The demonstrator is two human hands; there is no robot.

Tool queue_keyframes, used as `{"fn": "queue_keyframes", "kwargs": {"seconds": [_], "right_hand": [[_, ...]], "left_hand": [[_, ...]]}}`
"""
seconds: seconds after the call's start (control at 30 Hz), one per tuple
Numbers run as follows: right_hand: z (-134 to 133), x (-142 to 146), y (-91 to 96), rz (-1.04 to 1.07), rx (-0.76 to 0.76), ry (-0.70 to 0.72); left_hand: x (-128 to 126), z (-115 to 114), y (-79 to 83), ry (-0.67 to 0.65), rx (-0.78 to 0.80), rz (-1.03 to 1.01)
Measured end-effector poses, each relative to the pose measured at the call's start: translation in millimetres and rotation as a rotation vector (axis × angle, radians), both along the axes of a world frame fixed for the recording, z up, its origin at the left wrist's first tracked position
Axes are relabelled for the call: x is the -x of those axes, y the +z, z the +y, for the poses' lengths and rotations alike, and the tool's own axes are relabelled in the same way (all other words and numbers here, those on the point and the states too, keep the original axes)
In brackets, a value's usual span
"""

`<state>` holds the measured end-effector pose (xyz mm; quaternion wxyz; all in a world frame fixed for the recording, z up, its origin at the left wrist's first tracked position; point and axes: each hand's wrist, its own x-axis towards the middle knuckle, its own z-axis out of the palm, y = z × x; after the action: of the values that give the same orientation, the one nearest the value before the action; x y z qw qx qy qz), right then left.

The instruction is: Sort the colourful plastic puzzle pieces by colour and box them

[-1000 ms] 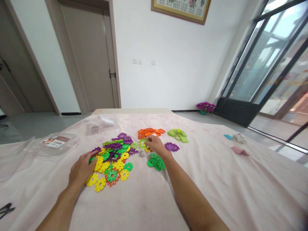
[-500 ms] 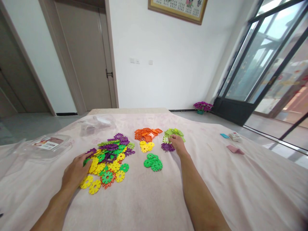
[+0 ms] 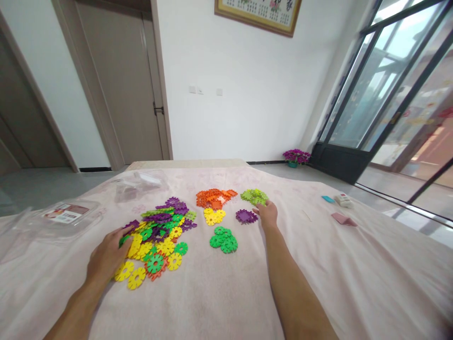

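A mixed heap of snowflake-shaped plastic discs (image 3: 155, 241) in purple, green, yellow and orange lies on the left of the cloth. My left hand (image 3: 108, 252) rests against its left edge, fingers spread and touching the outer discs. My right hand (image 3: 268, 215) is at the near edge of the light green discs (image 3: 254, 196), its fingertips touching them with thumb and finger slightly apart. Just left of that hand lies a small group of purple discs (image 3: 247, 216). Separate groups of orange discs (image 3: 213, 198), yellow discs (image 3: 213, 216) and green discs (image 3: 224, 241) sit between the hands.
Clear plastic containers (image 3: 67, 215) stand at the left and back left of the pink cloth (image 3: 198, 293). On the right are a white box (image 3: 343, 200), a blue piece (image 3: 328, 199) and a folded pink cloth (image 3: 343, 219). Beyond the table stands a purple flower pot (image 3: 296, 157).
My right hand has carried a light green disc from above the purple group to the light green group, where its fingers have loosened. My left hand stays at the heap.
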<state>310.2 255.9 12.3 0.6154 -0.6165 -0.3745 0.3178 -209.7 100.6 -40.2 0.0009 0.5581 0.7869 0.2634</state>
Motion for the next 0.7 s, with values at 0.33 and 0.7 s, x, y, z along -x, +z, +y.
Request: {"fn": "queue_keyframes", "kwargs": {"seconds": [0.33,0.7], "right_hand": [[-30,101,27.6,-0.239,-0.073,0.351],[-116,201,10.6,-0.872,-0.101,0.994]], "left_hand": [[-35,3,5.8,0.003,-0.032,-0.022],[-96,-10,37.8,-0.023,-0.429,-0.745]]}}
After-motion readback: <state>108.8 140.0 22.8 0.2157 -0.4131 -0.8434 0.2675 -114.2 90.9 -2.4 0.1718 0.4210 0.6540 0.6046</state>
